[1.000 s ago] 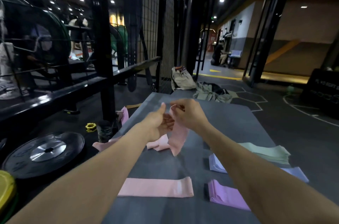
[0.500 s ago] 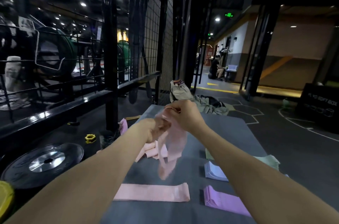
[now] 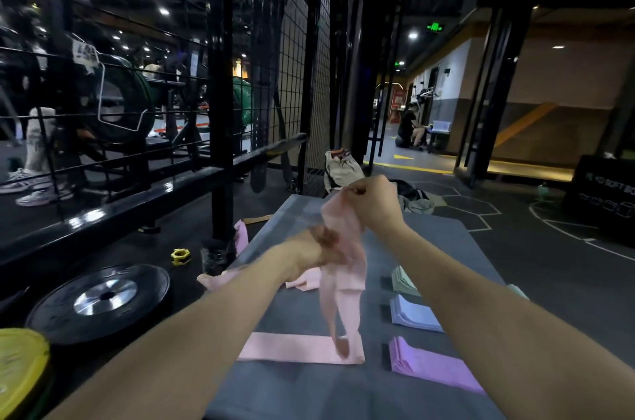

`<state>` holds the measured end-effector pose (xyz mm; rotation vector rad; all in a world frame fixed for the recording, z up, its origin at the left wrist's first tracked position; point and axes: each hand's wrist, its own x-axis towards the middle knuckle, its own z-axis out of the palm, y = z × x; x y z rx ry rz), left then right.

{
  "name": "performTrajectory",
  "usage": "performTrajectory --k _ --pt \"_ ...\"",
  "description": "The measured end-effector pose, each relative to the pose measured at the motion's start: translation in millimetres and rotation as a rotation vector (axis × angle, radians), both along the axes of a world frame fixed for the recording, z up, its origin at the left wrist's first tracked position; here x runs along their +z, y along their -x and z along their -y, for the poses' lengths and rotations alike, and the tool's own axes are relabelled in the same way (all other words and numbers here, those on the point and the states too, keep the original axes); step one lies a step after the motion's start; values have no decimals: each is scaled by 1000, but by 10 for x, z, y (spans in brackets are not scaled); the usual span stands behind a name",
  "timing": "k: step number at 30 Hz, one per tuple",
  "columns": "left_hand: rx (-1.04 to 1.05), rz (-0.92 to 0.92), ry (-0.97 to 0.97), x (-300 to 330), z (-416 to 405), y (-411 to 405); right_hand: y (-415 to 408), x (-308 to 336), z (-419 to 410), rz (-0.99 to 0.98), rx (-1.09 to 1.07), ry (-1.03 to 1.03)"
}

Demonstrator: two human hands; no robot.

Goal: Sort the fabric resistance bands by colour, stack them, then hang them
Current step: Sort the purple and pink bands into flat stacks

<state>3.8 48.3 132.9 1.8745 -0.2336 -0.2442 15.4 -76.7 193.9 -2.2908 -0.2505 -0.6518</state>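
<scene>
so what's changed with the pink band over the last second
The right hand has lifted the pink band off the mat, so it now hangs long, its lower end over the flat pink band. The left hand still grips it lower down. The green, blue and purple stacks lie as before.

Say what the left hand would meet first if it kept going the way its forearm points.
The left hand already grips the hanging pink band; beyond that, probably the right hand, just past and above it, though depth is unclear.
</scene>
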Motion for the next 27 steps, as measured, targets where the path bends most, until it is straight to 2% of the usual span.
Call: performTrajectory --k 2,4,7,11,16,20,24,27 --pt "23 22 -181 -73 84 15 8 -8 -6 -18 -19 -10" --pt "34 45 -191 -107 138 32 -1 -10 12 -10 -37 6" --pt "49 39 -56 -90 75 33 -2 10 85 -10 -62 61" --pt "67 37 183 69 -97 8 -8 -13 177 -128 -60 148" --pt "138 24 273 374 -213 18 -79 -33 133 -213 0 127" --pt "182 -27 246 454 -280 20 -39 59 128 -385 56 -82" --pt "296 -95 359 463 -319 11 15 27 134 -635 155 -555" --pt "336 -73 318 459 -335 -1 45 26 111 -712 257 -808"
